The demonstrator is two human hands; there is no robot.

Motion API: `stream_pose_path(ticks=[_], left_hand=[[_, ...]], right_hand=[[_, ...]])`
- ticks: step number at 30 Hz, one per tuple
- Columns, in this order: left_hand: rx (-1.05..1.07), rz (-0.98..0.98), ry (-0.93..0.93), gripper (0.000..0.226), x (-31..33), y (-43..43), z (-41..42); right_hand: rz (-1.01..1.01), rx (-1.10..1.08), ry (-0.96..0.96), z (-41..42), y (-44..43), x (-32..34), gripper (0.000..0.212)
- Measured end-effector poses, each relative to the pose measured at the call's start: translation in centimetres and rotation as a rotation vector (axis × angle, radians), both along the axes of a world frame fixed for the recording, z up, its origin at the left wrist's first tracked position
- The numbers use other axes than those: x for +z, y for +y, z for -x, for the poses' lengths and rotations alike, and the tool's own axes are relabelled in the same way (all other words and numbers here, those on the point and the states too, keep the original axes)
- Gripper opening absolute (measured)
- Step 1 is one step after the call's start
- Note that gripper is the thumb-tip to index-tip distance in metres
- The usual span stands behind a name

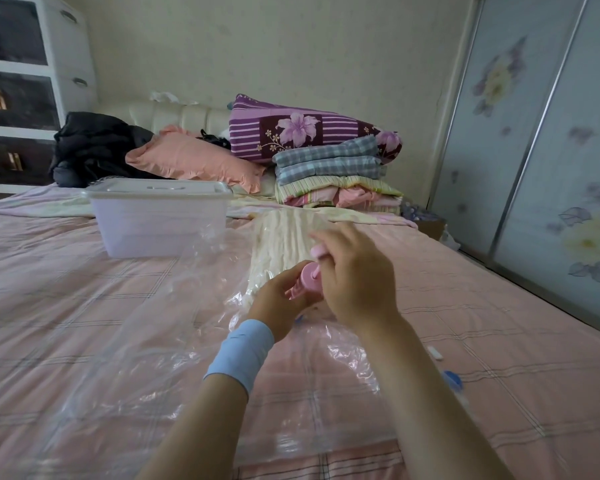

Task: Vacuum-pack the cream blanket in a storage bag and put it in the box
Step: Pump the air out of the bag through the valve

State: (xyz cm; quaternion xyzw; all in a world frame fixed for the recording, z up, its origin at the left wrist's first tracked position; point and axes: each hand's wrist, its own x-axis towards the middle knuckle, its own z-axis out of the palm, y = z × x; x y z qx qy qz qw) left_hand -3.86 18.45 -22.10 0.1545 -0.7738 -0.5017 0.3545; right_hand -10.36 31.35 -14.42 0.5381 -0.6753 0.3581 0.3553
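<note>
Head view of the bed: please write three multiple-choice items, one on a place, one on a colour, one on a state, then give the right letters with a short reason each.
1. Where is the plastic box?
A. on the bed, left of the blanket
B. on the floor
C. on the drawers

2. What colour is the hand pump?
A. green
B. pink
C. black

3. What is the state of the box lid?
A. taken off
B. on the box
C. broken in two

Answers:
1 A, it stands on the bedcover, left of the cream blanket.
2 B, pink shows between the left hand and right hand.
3 B, the lid covers the rim.
</note>
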Motion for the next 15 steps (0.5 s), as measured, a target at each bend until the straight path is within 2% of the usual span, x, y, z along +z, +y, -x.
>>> stream_pose_path(ticks=[3, 5, 7, 11, 12, 13, 15], left_hand=[[-0.010, 0.028, 0.011, 0.050, 0.0, -0.5, 0.1], [-0.010, 0.038, 0.001, 0.051, -0.2, -0.6, 0.3], [-0.010, 0.018, -0.007, 0.051, -0.2, -0.4, 0.3], [0.003, 0.017, -0.039, 0.036, -0.1, 0.0, 0.3], [0.008, 0.028, -0.049, 0.037, -0.1, 0.0, 0.3], [0.012, 0.033, -0.041, 0.039, -0.1, 0.0, 0.3], [0.010, 0.023, -0.014, 0.041, -0.1, -0.1, 0.3]], right_hand=[[0.398, 0.054, 0.134, -1.1, 1.4, 3.7, 0.025], [0.514, 0.042, 0.139, -1.5, 1.4, 4.2, 0.026], [0.447, 0.010, 0.100, -1.2, 0.7, 2.5, 0.031], [-0.212, -0.094, -0.106, 0.8, -0.8, -2.6, 0.036], [-0.271, -0.108, -0.127, 1.1, -0.8, -2.7, 0.034], [-0.252, -0.106, -0.117, 1.1, -0.7, -2.3, 0.032], [-0.031, -0.033, -0.032, 0.3, -0.1, -0.2, 0.027]])
